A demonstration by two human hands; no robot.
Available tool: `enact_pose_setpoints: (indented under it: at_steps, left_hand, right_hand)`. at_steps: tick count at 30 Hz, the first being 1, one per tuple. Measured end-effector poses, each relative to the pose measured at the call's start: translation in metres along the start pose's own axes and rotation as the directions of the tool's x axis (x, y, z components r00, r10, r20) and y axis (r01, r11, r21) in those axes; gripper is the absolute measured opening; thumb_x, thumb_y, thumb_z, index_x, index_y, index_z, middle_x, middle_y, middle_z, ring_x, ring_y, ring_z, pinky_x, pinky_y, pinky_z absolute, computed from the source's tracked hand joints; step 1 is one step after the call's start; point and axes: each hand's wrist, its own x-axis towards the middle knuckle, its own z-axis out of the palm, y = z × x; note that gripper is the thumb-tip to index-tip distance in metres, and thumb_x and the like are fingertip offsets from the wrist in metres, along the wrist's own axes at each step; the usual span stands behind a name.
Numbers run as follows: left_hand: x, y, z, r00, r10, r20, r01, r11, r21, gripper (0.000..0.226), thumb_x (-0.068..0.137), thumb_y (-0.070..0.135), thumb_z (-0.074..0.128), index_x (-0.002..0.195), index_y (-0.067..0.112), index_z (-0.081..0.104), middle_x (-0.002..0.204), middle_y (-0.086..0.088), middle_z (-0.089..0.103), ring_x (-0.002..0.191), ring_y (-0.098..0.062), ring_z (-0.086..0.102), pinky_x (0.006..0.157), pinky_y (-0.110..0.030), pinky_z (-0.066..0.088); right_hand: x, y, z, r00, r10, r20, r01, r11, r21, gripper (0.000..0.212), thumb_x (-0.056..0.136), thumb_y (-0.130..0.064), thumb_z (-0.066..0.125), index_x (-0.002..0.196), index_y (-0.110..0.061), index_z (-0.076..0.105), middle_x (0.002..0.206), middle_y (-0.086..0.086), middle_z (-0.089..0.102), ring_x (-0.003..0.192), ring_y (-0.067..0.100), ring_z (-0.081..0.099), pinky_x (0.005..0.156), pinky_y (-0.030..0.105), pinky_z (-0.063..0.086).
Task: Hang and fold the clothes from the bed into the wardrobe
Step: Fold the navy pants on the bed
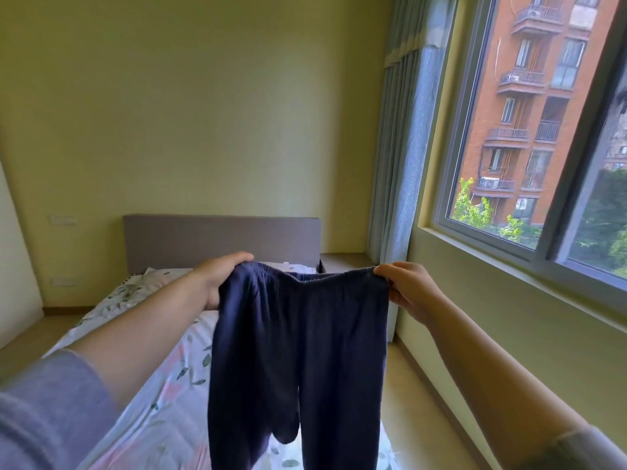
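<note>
Navy trousers point(298, 351) up!
Gripped at one waistband corner by the left hand point(217, 279), pinched at the other by the right hand point(407, 290), held well apart, dangling above the bed point(163, 385).

The bed point(91, 317) carries a floral sheet point(176, 378), with a matching pillow point(135, 286) by the grey headboard point(220, 239)

Trousers point(298, 351) hang before the bed point(152, 385) — window point(529, 137) to the right.
</note>
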Motion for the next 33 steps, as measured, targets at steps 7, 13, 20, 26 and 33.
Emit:
enact_pose_setpoints:
  at_steps: [7,13,20,26,33]
  left_hand:
    - [-0.037,0.002,0.052,0.953,0.298,0.057,-0.254,0.885,-0.391,0.017,0.096,0.017,0.056,0.085,0.006,0.062,0.076,-0.010,0.065,0.057,-0.015,0.064,0.050,-0.021,0.054]
    - [-0.059,-0.008,0.065,0.874,0.471,0.117,-0.436,0.868,-0.238,0.013,0.095,0.013,0.058,0.089,0.007,0.068,0.079,-0.009,0.068,0.064,-0.014,0.067,0.059,-0.023,0.056]
    - [-0.059,-0.014,0.058,0.856,0.430,0.286,-0.425,0.902,-0.084,0.031,0.094,0.021,0.059,0.106,-0.007,0.066,0.093,-0.016,0.066,0.083,-0.021,0.062,0.078,-0.028,0.054]
    - [-0.057,-0.017,0.050,0.857,0.385,0.344,-0.371,0.922,-0.107,0.029,0.097,0.020,0.054,0.108,-0.004,0.066,0.091,-0.013,0.069,0.075,-0.016,0.066,0.065,-0.024,0.055]
    - [-0.053,-0.022,0.047,0.816,0.385,0.431,-0.362,0.922,-0.139,0.032,0.096,0.022,0.053,0.115,0.000,0.066,0.112,-0.018,0.069,0.103,-0.026,0.067,0.080,-0.032,0.057]
  right_hand:
    - [-0.040,-0.012,0.022,0.978,-0.037,0.204,-0.071,0.863,0.500,0.020,0.091,-0.019,0.056,0.099,-0.016,0.075,0.094,0.008,0.072,0.082,0.018,0.066,0.071,0.028,0.055]
    - [-0.064,-0.016,0.038,0.905,-0.284,0.318,0.038,0.796,0.604,0.022,0.095,0.002,0.048,0.108,-0.002,0.066,0.094,0.016,0.072,0.078,0.020,0.072,0.071,0.024,0.060]
    - [-0.065,-0.014,0.045,0.816,-0.558,0.149,0.571,0.819,-0.055,0.022,0.086,-0.003,0.070,0.082,-0.024,0.075,0.073,0.004,0.071,0.063,0.017,0.064,0.062,0.024,0.054]
    - [-0.066,-0.012,0.048,0.807,-0.525,0.271,0.550,0.835,-0.021,0.006,0.087,-0.007,0.070,0.087,-0.012,0.074,0.080,0.003,0.071,0.074,0.008,0.066,0.070,0.017,0.054]
    - [-0.064,-0.012,0.062,0.840,-0.502,0.208,0.512,0.859,0.008,0.011,0.078,-0.010,0.079,0.086,-0.010,0.071,0.076,0.010,0.073,0.071,0.012,0.068,0.071,0.026,0.059]
